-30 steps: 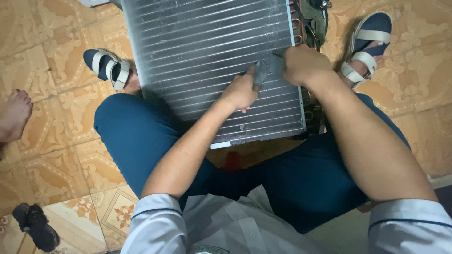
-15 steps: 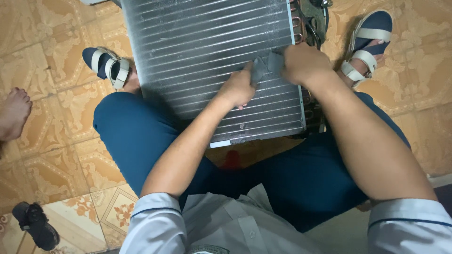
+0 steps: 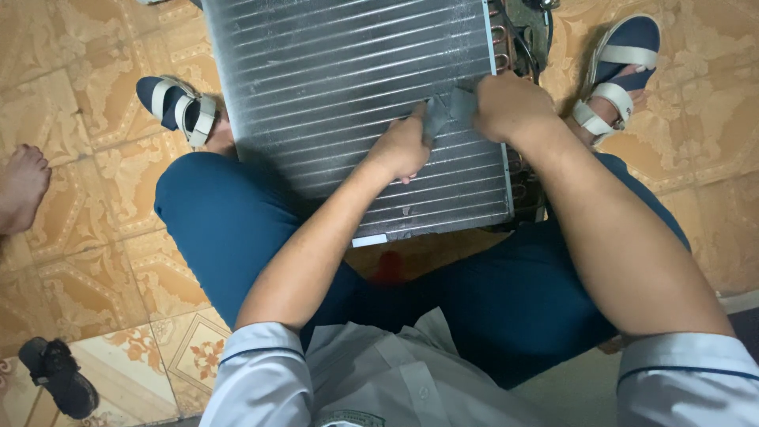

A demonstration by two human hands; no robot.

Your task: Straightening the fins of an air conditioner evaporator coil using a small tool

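A: Starting nearest the camera, what shows?

B: Two short white sleeves (image 3: 261,356) and dark blue trousers (image 3: 229,229). The person sits low with knees spread over a patterned tile floor (image 3: 87,261).

A: And the hands?

B: Both meet on a finned coil panel (image 3: 348,95), a grey heat-exchanger slab with horizontal tubes, propped between the legs and leaning away from the body. The left hand (image 3: 399,150) lies on the fins with its fingers curled together, thumb and forefinger pinched on the near edge of a small grey strip (image 3: 447,111), which looks like tape or cloth. The right hand (image 3: 506,107) is closed over the strip's far end, fingers folded down; how tightly, I cannot tell.

A: Where on the panel is the strip?

B: Right of centre, about midway up, just beside the right frame edge where copper tube bends (image 3: 500,35) show.

A: How far along does the work look?

B: Hard to judge. The strip seems pressed flat against the fins but both hands are on it, so I'd say it is not yet finished. The other fins look bare, with a couple of small marks lower down.

A: Farther out?

B: Blue sandals with white straps (image 3: 178,107), another person's bare foot (image 3: 22,186) at left, and a black sandal (image 3: 55,375).
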